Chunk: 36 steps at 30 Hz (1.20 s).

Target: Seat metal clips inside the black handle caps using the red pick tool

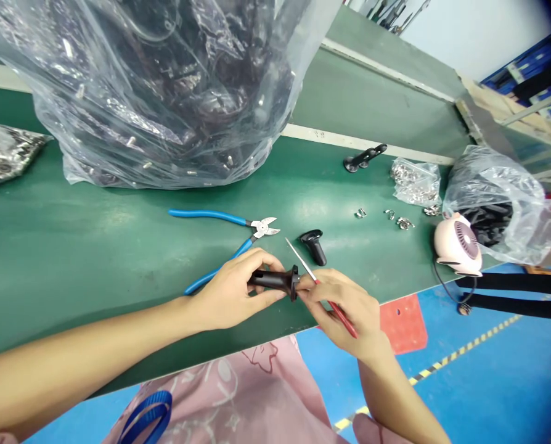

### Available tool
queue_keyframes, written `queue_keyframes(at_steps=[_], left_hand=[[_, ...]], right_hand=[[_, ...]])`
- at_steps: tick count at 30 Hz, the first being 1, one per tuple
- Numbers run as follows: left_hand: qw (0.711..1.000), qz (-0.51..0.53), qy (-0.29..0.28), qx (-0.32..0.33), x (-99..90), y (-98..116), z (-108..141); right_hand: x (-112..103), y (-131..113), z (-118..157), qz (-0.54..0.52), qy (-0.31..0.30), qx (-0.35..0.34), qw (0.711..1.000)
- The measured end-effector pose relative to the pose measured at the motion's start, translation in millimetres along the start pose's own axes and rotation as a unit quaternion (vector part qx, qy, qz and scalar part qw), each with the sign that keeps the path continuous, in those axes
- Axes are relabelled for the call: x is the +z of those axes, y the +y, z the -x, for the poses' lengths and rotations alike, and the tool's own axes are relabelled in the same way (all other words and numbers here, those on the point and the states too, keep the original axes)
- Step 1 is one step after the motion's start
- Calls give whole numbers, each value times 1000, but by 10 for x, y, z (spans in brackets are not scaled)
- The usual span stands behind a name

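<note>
My left hand (238,290) is closed around a black plastic tube-shaped part (270,280), which lies sideways with its flanged end to the right. My right hand (344,305) grips a thin red-handled tool (342,319), its slim metal shaft slanting up and left past the flange. At that flanged end, my right fingertips touch something small that I cannot make out clearly. Just beyond the hands lies another black handle-like part (314,246). Blue-handled cutting pliers (211,214) rest with jaws apart, one handle running partly behind my left hand.
A large clear bag of dark parts (178,105) fills the back left. Small metal clips (404,223), a bag of metal pieces (414,180) and a black part (363,158) lie at right, near a pink fan (458,243). Another person's legs (516,296) show beyond.
</note>
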<state>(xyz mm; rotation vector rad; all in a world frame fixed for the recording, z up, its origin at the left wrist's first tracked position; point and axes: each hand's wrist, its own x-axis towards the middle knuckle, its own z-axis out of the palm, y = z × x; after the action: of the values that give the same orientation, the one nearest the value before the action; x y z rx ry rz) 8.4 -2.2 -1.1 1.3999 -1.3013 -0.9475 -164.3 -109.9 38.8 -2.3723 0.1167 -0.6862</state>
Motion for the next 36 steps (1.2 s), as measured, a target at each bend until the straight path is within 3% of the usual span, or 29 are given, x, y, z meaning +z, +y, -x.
queue_keyframes(at_steps=[5,14,20,26,32,36], left_hand=[[999,37,-34,-5,-25,-21,-20],[974,180,-136,-30,-99,42,-29],[945,286,-142,-77,-89,40,-44],[923,358,-128,-60,-81,9,-48],[916,373,-131,-68,-85,-25,-64],[914,370,-142,-82,-84,-44,-69]], right_hand=[[-22,-31,-1,39,-39,-29,998],[-54,-44,-65,22,-10,-50,998],[-8,-82,-175,27,43,-45,998],[-3,-110,-208,-20,43,4,999],[-65,-158,-282,-47,2,77,996],[-118,-159,-342,-45,-23,81,995]])
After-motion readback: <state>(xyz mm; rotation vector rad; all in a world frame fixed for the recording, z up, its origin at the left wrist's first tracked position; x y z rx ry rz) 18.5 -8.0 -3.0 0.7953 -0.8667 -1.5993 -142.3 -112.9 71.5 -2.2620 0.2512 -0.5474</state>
